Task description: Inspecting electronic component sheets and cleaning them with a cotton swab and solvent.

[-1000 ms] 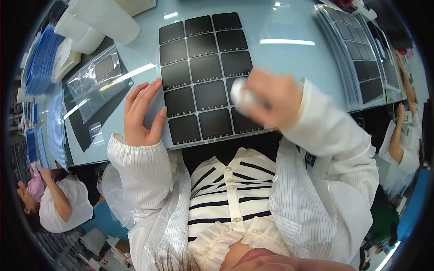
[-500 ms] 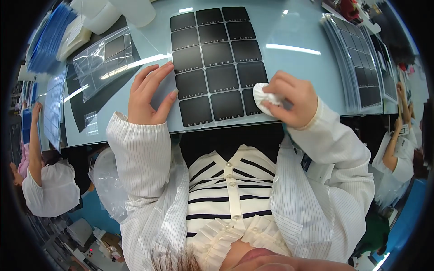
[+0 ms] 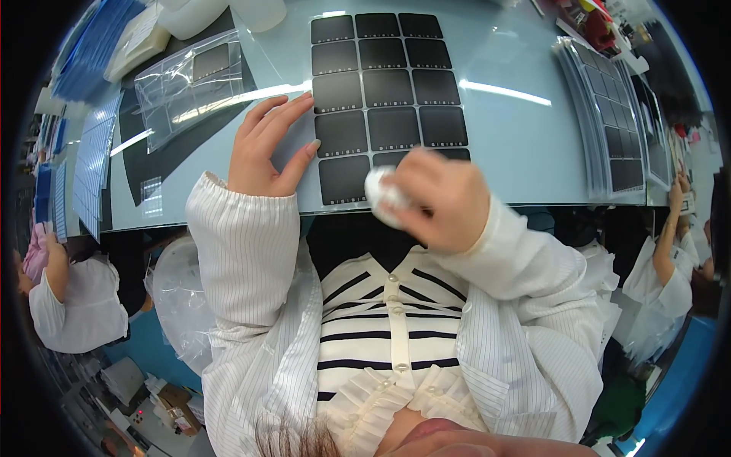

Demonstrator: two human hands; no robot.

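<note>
A sheet of glossy black rectangular panels (image 3: 390, 87), set in three columns with several rows, lies on the pale glass-topped table in front of me. My left hand (image 3: 268, 148) rests at its left edge, fingers apart, with the fingertips touching the border. In my right hand (image 3: 448, 199), the fingers are pinched around a crumpled white cloth (image 3: 378, 196). That hand is slightly blurred and hangs over the nearest row, by the table's front edge. It hides much of the middle and right panels of that row.
Left of the sheet, a clear plastic sleeve (image 3: 171, 103) lies over a dark mat (image 3: 152, 171). Blue sheets (image 3: 95, 46) are piled at far left. A stack of panel sheets (image 3: 601, 114) stands at right. Other people sit at both sides, including one in white (image 3: 80, 301).
My right hand has moved left with the white cloth, from the sheet's lower right corner to the middle of the nearest row. My left hand stays at the sheet's left edge.
</note>
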